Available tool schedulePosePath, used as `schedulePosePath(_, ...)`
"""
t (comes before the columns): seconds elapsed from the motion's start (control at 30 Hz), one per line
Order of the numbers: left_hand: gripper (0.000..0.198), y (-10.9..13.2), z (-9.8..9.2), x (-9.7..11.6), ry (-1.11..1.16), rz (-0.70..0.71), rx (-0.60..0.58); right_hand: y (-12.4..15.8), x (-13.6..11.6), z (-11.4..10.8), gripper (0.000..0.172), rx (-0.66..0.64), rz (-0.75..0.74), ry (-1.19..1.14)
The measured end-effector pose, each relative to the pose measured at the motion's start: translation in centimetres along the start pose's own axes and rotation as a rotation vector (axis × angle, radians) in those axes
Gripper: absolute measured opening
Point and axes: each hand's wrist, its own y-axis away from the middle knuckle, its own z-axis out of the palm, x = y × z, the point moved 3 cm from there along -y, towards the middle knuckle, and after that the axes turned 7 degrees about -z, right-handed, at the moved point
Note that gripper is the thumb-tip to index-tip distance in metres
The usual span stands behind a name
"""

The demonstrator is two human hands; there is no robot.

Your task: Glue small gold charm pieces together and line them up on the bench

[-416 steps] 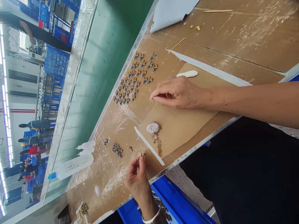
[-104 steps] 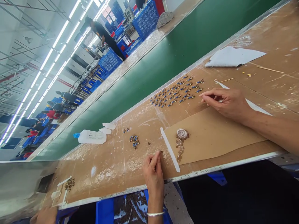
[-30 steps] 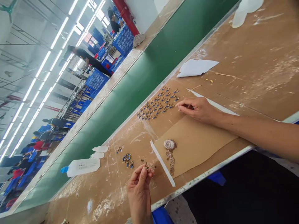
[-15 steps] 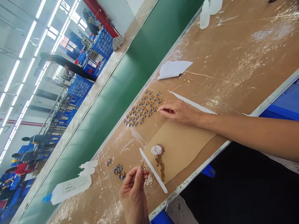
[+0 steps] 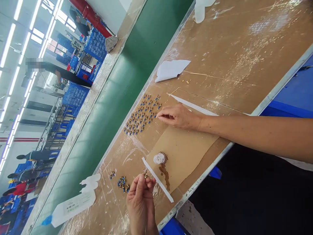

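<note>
Figurines (image 5: 143, 115), small, blue and gold, spread in loose rows on the tabletop (image 5: 244, 42) in the head view, just beyond the right hand (image 5: 179, 116). We see its thumb and forefinger curled close together, their tips at the nearest figurine; we cannot tell whether they close on it or leave a gap. The left hand (image 5: 140, 195) pinches a small piece (image 5: 146, 176) between thumb and forefinger, a thin point rising from it, the remaining fingers loosely bent. Near this hand we find a tight cluster (image 5: 121, 182) of similar pieces and, on its other side, a white strip (image 5: 157, 180). Beyond the strip, a pale round pot (image 5: 160, 158) rests on a brown sheet (image 5: 186, 143) beside a wet stain (image 5: 164, 174). We judge such pieces light and stiff, smooth enough to slip from damp fingertips; the thin point looks the most fragile part, so we favour a gentle pinch on the thicker body
</note>
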Motion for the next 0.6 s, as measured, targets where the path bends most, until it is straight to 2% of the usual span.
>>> schedulePosePath(0.17, 0.030, -0.1, 0.2, 0.0, -0.021, -0.003, -0.024, 0.0, 0.1, 0.0, 0.024, -0.006, -0.013, 0.006)
schedulePosePath(0.23, 0.031, 0.3, 0.4, 0.0, -0.089, 0.039, 0.013, 0.0, 0.2, 0.1, 0.025, -0.014, -0.011, 0.011)
schedulePosePath(0.37, 0.030, 1.0, 1.0, 0.3, -0.452, 0.244, 0.158, 0.1, 0.2, 0.1, 0.025, -0.025, -0.005, 0.014)
schedulePosePath(0.5, 0.028, 1.0, 2.5, 1.3, -0.821, 0.457, 0.140, 0.0, 0.2, 0.1, 0.024, 0.000, -0.026, 0.015)
schedulePosePath(0.6, 0.027, 0.9, 3.7, 2.3, -0.984, 0.572, 0.143, 0.0, 0.2, 0.1, 0.023, 0.020, -0.051, 0.023)
